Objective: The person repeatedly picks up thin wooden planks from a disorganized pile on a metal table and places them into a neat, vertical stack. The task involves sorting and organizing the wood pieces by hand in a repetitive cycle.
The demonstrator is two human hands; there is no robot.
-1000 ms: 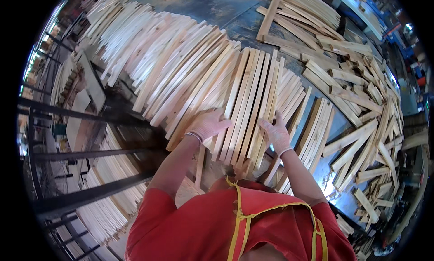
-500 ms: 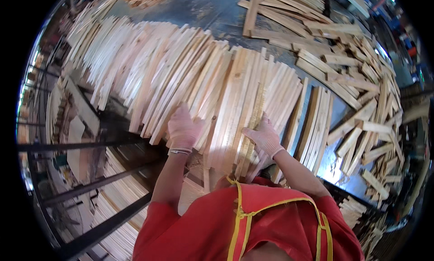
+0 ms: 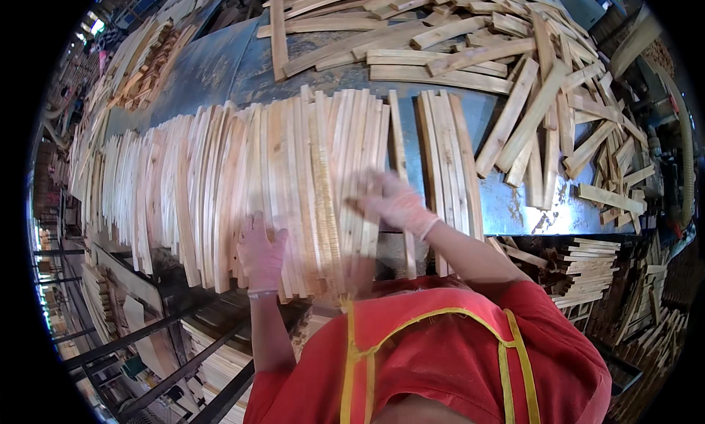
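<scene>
A long row of pale wooden strips (image 3: 194,182) lies side by side across the table in front of me. My left hand (image 3: 262,255), in a thin pale glove, rests on the near ends of the strips with its thumb apart from its fingers. Further right, my gloved right hand (image 3: 399,204) is over the row's right end, its fingers pointing left and smeared by motion. One yellowish strip with a rough face (image 3: 324,196) lies between my hands. A lone strip (image 3: 397,134) runs beside my right hand, and a small group of strips (image 3: 449,152) lies right of it.
Loose boards (image 3: 448,75) lie in a jumbled heap at the back and right of the blue-grey metal table (image 3: 209,60). Dark metal bars (image 3: 187,358) stand at the lower left, with stacked strips beneath. More stacked wood (image 3: 587,270) sits below the table's right edge.
The view has turned and shifted to the right, showing more of the board heap. My right hand has left the rough yellowish strip and is further right; my left hand stays on the strips.
</scene>
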